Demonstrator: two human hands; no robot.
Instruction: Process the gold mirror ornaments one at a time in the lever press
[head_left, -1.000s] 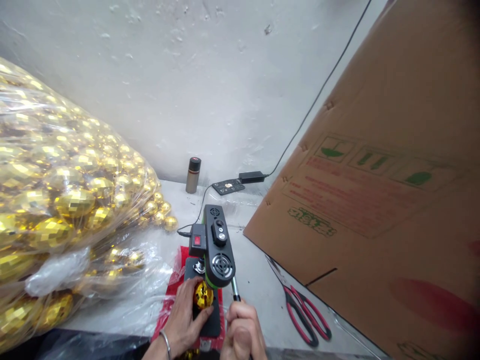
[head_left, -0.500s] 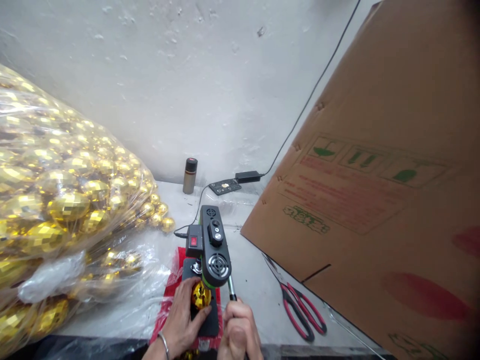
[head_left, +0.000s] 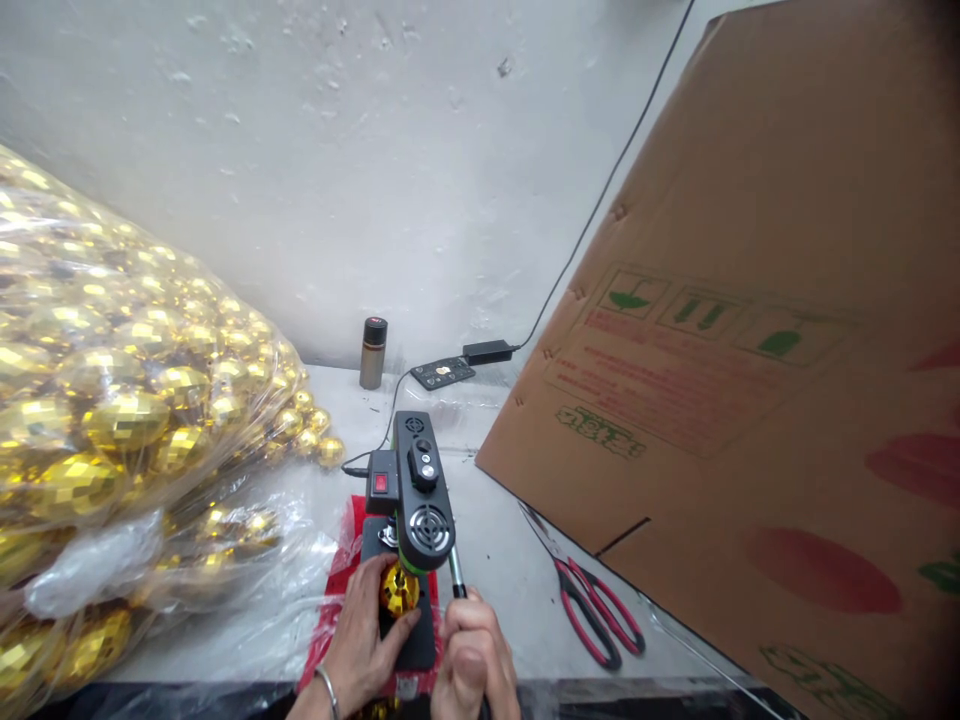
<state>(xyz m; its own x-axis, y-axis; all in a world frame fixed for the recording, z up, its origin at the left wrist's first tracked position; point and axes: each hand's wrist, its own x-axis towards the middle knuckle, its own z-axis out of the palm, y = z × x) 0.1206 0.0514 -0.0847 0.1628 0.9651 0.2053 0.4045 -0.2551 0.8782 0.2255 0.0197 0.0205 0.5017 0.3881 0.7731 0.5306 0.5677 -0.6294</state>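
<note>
My left hand (head_left: 367, 625), with a bracelet at the wrist, curls thumb and fingers around a gold faceted ball ornament (head_left: 400, 592). The ball sits on the black base (head_left: 417, 650) of a small bench drill press (head_left: 426, 490), under its head. The press has a red power switch and round vents on top. To the right, my right hand (head_left: 474, 660) is closed around the dark grip of the press's metal lever (head_left: 457, 570). The tip of the tool above the ball is hidden by the head.
A clear plastic bag of gold balls (head_left: 127, 420) fills the left. Scissors (head_left: 592, 610) with red-and-black handles lie to the right, by a big cardboard box (head_left: 712, 300). Behind the press stand a dark-capped bottle (head_left: 373, 354), a phone-like dark slab (head_left: 442, 373) and a power adapter (head_left: 488, 351).
The view has shifted slightly, moving everything a little to the left. Both hands keep their hold on the ball and the lever.
</note>
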